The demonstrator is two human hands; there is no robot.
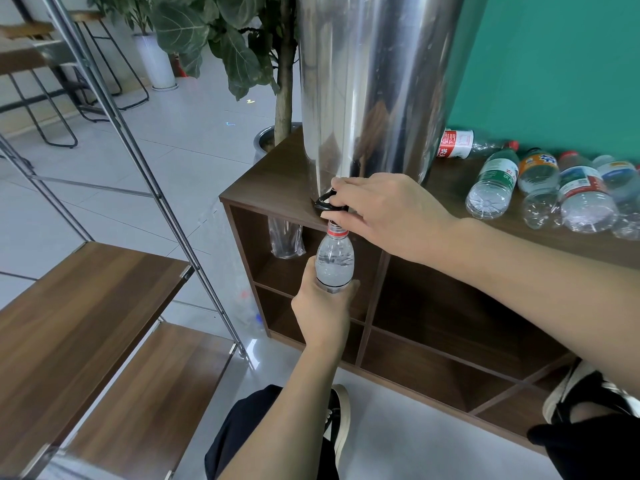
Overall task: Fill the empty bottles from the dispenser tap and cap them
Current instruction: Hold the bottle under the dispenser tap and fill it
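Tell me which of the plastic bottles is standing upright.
The bottle held in the left hand under the dispenser tap. It alone points neck-up; the other bottles lie on their sides on the cabinet top to the right.

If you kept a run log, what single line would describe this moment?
step: filling | left hand: holds bottle under tap | right hand: grips tap lever | dispenser | spare bottles: lying on cabinet

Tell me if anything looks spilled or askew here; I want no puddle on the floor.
No spill shows. The bottle, gripped by the left hand, sits upright under the tap that the right hand works. Only the spare bottles on the cabinet top lie on their sides, loosely heaped.
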